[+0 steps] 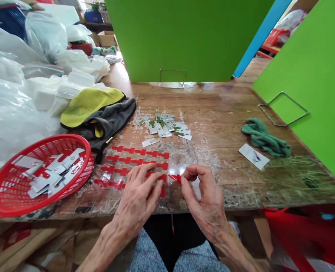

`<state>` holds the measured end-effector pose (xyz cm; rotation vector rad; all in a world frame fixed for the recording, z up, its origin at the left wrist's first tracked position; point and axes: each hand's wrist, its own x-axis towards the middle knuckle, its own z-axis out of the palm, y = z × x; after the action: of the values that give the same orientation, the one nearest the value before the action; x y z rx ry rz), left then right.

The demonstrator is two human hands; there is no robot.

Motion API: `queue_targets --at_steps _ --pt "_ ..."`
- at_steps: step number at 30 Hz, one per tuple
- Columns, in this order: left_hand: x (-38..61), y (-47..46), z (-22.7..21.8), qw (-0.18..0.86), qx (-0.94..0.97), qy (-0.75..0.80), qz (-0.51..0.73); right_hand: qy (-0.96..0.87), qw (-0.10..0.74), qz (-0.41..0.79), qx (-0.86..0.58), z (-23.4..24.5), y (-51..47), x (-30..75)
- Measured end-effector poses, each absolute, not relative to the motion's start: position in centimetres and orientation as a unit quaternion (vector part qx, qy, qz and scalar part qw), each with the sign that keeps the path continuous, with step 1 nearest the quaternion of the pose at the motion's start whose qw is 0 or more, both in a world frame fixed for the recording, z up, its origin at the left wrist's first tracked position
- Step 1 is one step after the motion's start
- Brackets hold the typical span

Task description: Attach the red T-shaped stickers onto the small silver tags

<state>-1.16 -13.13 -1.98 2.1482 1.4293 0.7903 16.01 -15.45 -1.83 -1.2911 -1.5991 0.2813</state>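
A clear sheet carrying rows of red T-shaped stickers [136, 160] lies near the table's front edge. My left hand [140, 192] rests flat on that sheet, fingers stretched out and pressing it down. My right hand [201, 192] is beside it, thumb and forefinger pinched on the end of one red sticker [175, 177] at the sheet's right edge. A pile of small grey cards with green marks [166, 126] sits farther back at the table's middle.
A red basket [3, 196] holding several grey and red pieces stands at the front left. A yellow and grey cloth [99, 111], plastic bags, a green rag [265, 138], a white card [254, 156] and green partition boards [190, 37] surround the work area.
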Motion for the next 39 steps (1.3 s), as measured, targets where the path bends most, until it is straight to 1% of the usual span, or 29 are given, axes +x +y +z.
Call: queue_targets --at_steps 1,3,5,6,8,11,13,20,23,26,28,29,31,35,39 --pt "-1.1 -13.6 -1.8 0.265 0.74 0.537 0.305 -0.671 0.508 0.107 -0.53 -1.7 -15.5 15.8" --pt "-0.6 -13.9 -1.1 0.408 0.647 0.561 0.317 -0.681 0.507 0.094 -0.519 -1.5 -15.6 15.5" --pt "0.1 -13.9 -0.5 0.544 0.549 0.549 0.318 -0.684 0.508 0.094 -0.514 -1.3 -15.8 15.2" --pt "0.3 -13.8 -0.4 0.587 0.507 0.541 0.325 -0.682 0.508 0.105 -0.515 -1.3 -15.8 15.1" --pt "0.6 -13.7 -0.4 0.623 0.452 0.535 0.349 -0.669 0.51 0.141 -0.522 -1.3 -16.0 15.0" --pt "0.5 -13.8 -0.6 0.637 0.427 0.53 0.362 -0.638 0.51 0.201 -0.541 -1.5 -16.3 15.1" --pt "0.3 -14.0 -0.5 0.642 0.423 0.528 0.362 -0.625 0.509 0.216 -0.551 -1.5 -16.5 15.2" --pt "0.4 -14.7 0.4 0.67 0.386 0.525 0.356 -0.636 0.511 0.201 -0.542 -1.1 -16.9 14.9" --pt "0.6 -15.1 0.4 0.645 0.385 0.543 0.374 -0.637 0.501 0.214 -0.545 -1.3 -17.0 14.7" --pt "0.7 -15.5 0.2 0.617 0.384 0.565 0.39 -0.675 0.474 0.171 -0.538 -1.8 -17.1 14.5" --pt "0.6 -15.6 0.1 0.61 0.377 0.571 0.4 -0.688 0.448 0.131 -0.555 -2.0 -17.2 14.6" --pt "0.5 -15.6 0.1 0.604 0.375 0.574 0.406 -0.684 0.435 0.129 -0.571 -2.0 -17.2 14.7" --pt "0.3 -15.6 0.2 0.591 0.372 0.58 0.419 -0.654 0.421 0.185 -0.6 -1.7 -17.1 15.0" --pt "0.2 -15.6 0.3 0.611 0.362 0.563 0.423 -0.581 0.42 0.406 -0.567 -0.7 -16.9 14.9" --pt "0.5 -15.9 0.2 0.642 0.355 0.54 0.414 -0.521 0.408 0.528 -0.532 -0.3 -16.7 14.4"
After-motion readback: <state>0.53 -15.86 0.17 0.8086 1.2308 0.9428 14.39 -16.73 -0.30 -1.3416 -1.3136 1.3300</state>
